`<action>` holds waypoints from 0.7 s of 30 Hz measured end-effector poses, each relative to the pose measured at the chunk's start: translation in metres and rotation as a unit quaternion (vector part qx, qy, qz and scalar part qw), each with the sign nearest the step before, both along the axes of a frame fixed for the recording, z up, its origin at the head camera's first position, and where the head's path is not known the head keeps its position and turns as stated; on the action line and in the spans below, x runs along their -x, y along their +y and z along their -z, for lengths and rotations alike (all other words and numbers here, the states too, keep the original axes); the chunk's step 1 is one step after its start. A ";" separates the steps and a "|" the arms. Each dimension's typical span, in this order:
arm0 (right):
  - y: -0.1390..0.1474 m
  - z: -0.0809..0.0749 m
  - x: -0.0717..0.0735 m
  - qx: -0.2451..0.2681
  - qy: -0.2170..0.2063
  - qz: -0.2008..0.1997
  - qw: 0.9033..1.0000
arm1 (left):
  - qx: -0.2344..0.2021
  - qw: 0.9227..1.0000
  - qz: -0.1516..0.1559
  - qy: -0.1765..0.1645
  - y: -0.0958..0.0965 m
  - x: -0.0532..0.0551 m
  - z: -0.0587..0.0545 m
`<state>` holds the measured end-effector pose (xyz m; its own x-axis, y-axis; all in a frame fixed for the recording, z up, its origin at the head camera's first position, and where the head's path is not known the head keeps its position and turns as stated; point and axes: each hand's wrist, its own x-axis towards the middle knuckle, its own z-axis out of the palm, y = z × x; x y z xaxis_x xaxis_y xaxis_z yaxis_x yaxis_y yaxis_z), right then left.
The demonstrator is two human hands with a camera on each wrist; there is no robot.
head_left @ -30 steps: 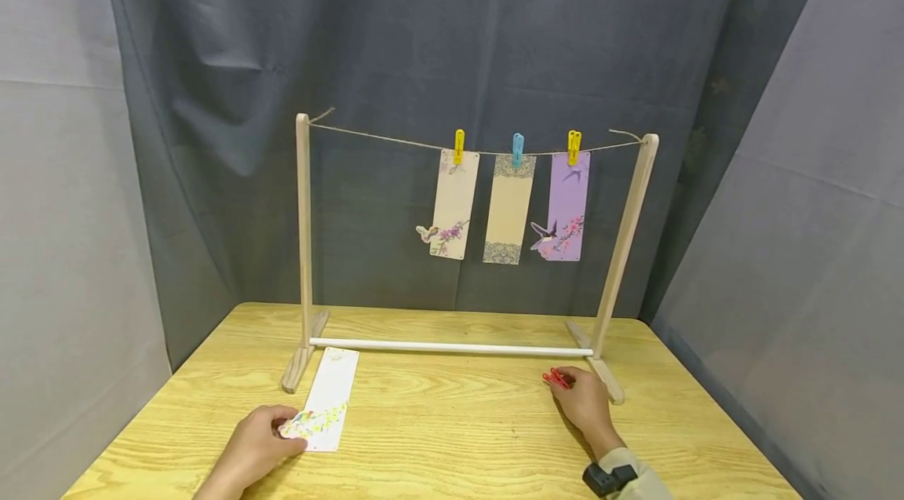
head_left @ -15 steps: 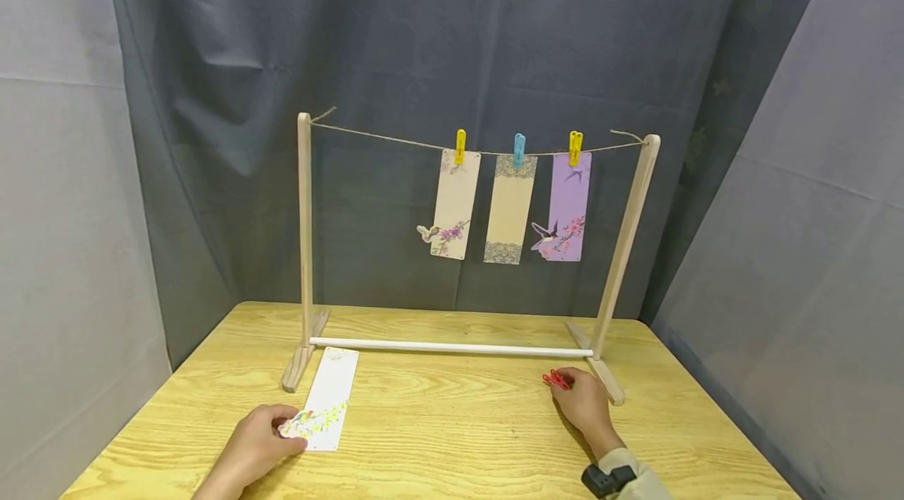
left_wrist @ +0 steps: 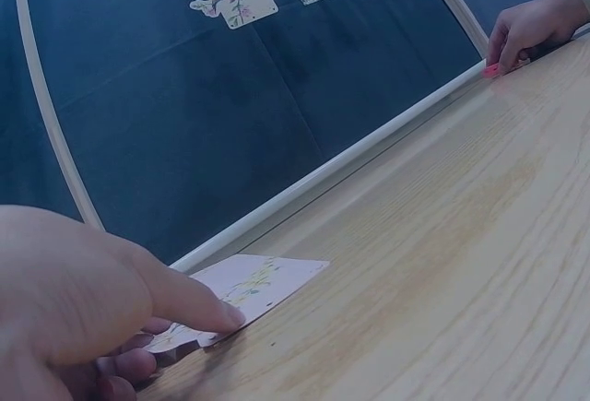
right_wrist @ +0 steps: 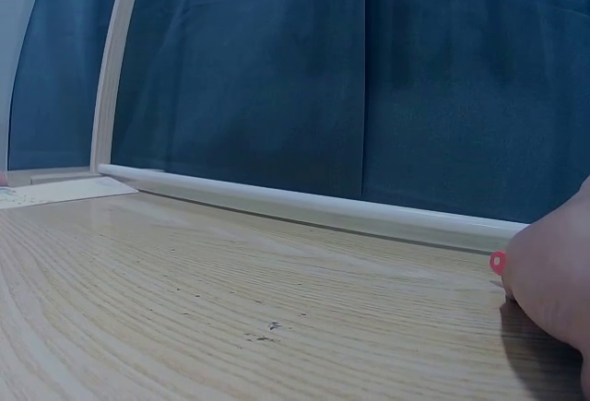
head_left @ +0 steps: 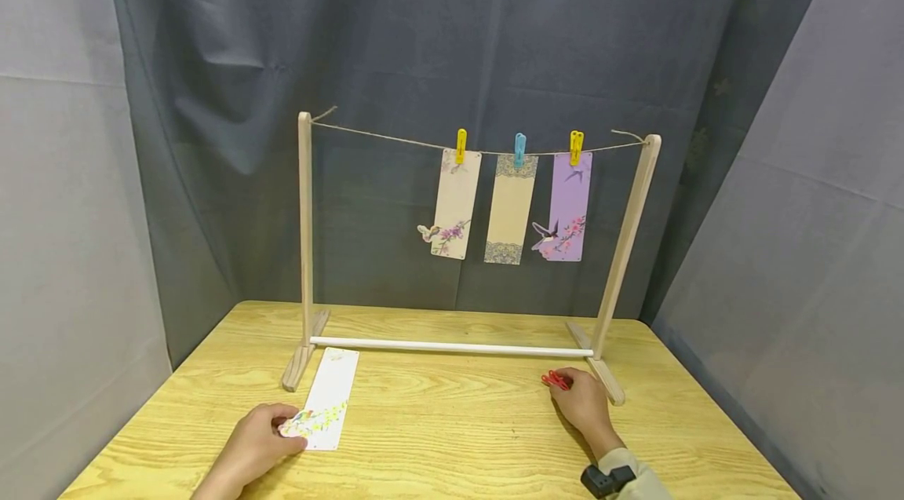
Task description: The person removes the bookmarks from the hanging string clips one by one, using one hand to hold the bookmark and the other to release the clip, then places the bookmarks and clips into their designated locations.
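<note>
At the front left of the table, my left hand (head_left: 256, 441) pinches the lower left corner of a white bookmark (head_left: 337, 386) printed with yellow flowers and a bird. The bookmark lies on the wood, and in the left wrist view the thumb (left_wrist: 198, 304) is on its edge. Over at the right, my right hand (head_left: 585, 408) holds a red clothespin (head_left: 555, 380) in its fingertips, close to the rack's right foot. Only a small red end of the clothespin (right_wrist: 498, 263) shows in the right wrist view; the hand hides the rest.
A wooden rack with a white crossbar (head_left: 452, 346) stands on the table (head_left: 438, 414). From its string (head_left: 381, 136) hang a cream bookmark (head_left: 455, 198), a lace-patterned one (head_left: 511, 209) and a purple one (head_left: 569, 202), clipped with yellow and blue clothespins (head_left: 519, 151). Dark curtain behind.
</note>
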<state>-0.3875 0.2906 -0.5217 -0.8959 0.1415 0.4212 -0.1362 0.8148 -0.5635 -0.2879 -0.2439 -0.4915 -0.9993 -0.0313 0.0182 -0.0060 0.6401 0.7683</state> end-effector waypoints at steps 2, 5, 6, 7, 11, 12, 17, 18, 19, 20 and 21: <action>0.000 0.000 0.000 0.000 0.000 0.000 1.000 | 0.001 1.000 0.000 0.000 0.000 0.000 0.000; 0.000 -0.001 0.000 0.000 -0.004 -0.001 1.000 | 0.002 1.000 0.002 -0.002 -0.001 0.001 0.001; 0.000 -0.001 0.000 -0.001 -0.005 -0.002 1.000 | 0.002 1.000 0.002 -0.003 -0.001 0.001 0.001; 0.000 -0.002 -0.001 -0.002 -0.005 -0.003 1.000 | 0.001 1.000 0.002 -0.004 -0.001 0.001 0.001; 0.000 -0.002 -0.001 -0.003 -0.003 -0.006 1.000 | 0.000 1.000 0.003 -0.007 -0.002 0.002 0.001; 0.000 -0.002 -0.001 -0.004 -0.003 -0.006 1.000 | 0.000 1.000 0.003 -0.008 -0.002 0.002 0.001; 0.001 -0.001 0.000 -0.006 0.000 -0.006 1.000 | -0.001 1.000 0.006 -0.008 -0.002 0.002 0.002; 0.001 -0.001 0.000 -0.006 -0.001 -0.006 1.000 | -0.001 1.000 0.006 -0.008 -0.002 0.002 0.002; 0.001 0.000 0.000 -0.006 -0.001 -0.005 1.000 | -0.002 1.000 0.006 -0.009 -0.002 0.002 0.002; 0.001 0.000 0.000 -0.006 -0.002 -0.005 1.000 | -0.002 1.000 0.007 -0.009 -0.002 0.002 0.002; 0.001 0.000 0.000 -0.005 -0.003 -0.005 1.000 | -0.002 1.000 0.007 -0.009 -0.002 0.002 0.001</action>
<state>-0.3874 0.2917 -0.5216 -0.8997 0.1275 0.4175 -0.1418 0.8192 -0.5557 -0.2899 -0.2460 -0.4929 -0.9998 -0.0177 0.0000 -0.0113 0.6365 0.7712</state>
